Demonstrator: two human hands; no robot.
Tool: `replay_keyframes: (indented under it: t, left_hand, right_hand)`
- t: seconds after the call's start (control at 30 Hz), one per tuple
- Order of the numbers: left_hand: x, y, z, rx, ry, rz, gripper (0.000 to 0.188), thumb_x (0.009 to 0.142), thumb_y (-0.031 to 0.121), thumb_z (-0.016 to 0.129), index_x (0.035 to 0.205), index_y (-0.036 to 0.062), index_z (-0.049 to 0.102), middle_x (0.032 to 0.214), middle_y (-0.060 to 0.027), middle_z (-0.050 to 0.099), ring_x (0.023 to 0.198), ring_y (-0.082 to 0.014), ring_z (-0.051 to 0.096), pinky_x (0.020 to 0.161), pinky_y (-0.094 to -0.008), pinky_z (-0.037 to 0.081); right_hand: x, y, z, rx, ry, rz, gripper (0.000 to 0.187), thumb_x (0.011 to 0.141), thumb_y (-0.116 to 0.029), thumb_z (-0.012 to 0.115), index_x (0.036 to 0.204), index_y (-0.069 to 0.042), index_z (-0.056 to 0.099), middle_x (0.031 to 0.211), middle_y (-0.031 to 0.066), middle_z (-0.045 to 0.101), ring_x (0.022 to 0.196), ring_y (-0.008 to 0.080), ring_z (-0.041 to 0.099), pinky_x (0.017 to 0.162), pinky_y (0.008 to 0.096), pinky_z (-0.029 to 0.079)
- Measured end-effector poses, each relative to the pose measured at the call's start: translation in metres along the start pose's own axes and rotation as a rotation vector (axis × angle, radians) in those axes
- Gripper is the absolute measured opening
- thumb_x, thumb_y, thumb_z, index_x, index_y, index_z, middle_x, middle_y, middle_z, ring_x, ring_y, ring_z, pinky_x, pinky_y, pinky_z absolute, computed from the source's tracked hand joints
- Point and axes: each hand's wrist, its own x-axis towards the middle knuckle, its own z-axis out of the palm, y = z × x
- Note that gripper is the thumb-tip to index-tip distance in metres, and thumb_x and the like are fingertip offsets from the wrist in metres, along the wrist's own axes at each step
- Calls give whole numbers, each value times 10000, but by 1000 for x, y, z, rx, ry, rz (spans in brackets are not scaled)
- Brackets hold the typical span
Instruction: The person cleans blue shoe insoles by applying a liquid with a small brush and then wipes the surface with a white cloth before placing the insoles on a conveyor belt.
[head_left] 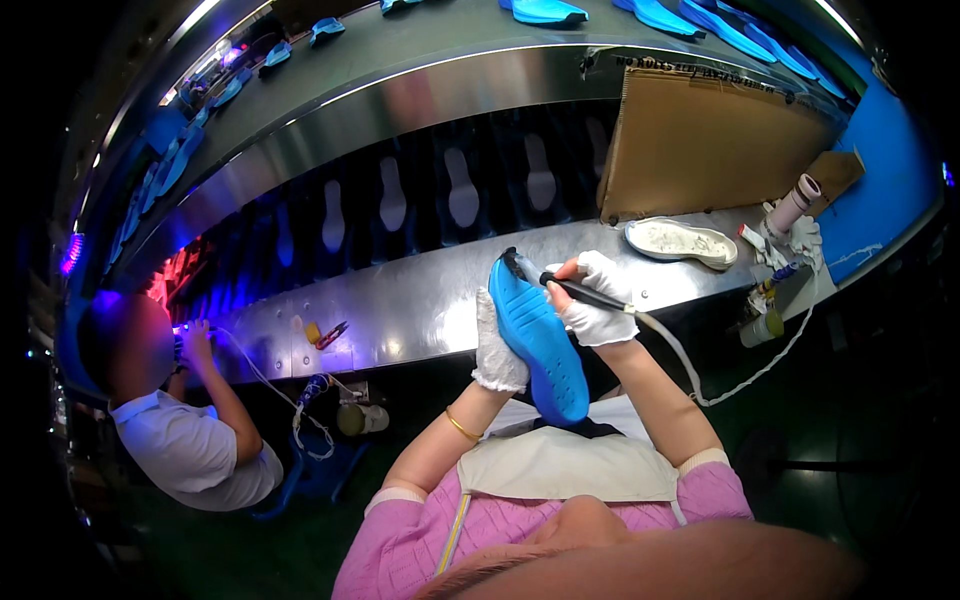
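Note:
A blue shoe sole [540, 335] is held up at a slant in front of me, over the near edge of the metal bench. My left hand [498, 345], in a white glove, grips it along its left side. Black material covers the sole's far tip. My right hand [598, 300], in a white glove with bare fingertips, pinches a black-handled brush [585, 291]. Its pale bristle end lies at the sole's far end, beside the black part; the exact contact is hard to make out. From the handle's back end a whitish hose [672, 345] trails down to the right.
On the metal bench [430, 320] lie a white-filled sole [680, 242], a pink cylinder [795, 205] and red-handled pliers [331, 335]. A cardboard sheet [715, 145] stands behind. Blue soles ride the upper belt [430, 45]. A co-worker [190, 430] sits at the left.

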Motion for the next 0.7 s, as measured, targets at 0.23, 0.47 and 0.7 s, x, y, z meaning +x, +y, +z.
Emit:
replay_keyframes:
  t: [0.23,0.47,0.7]
  left_hand:
    - [2,5,-16,22,53,-46,731,845,663,390,1262,65,439,1216,-143,513,1094,-269,531,952,-392,451]
    - [0,18,-13,78,17,-117,870,806,727,359,1337,37,362,1268,-201,480,1133,-325,506,982,-443,413]
    - [0,26,-15,59,-122,-202,911,805,740,315,1376,30,294,1286,-268,444,1158,-394,484,995,-478,397]
  right_hand:
    - [-23,-19,1,179,-88,327,193,792,44,615,940,-33,519,822,45,585,652,72,571,598,212,475]
    - [-35,-10,0,-112,-312,68,221,767,29,643,964,-22,556,828,61,584,688,92,577,638,227,479]
    - [-49,-20,-1,-286,-292,-242,197,680,4,676,859,-50,615,768,86,608,660,215,601,647,276,481]
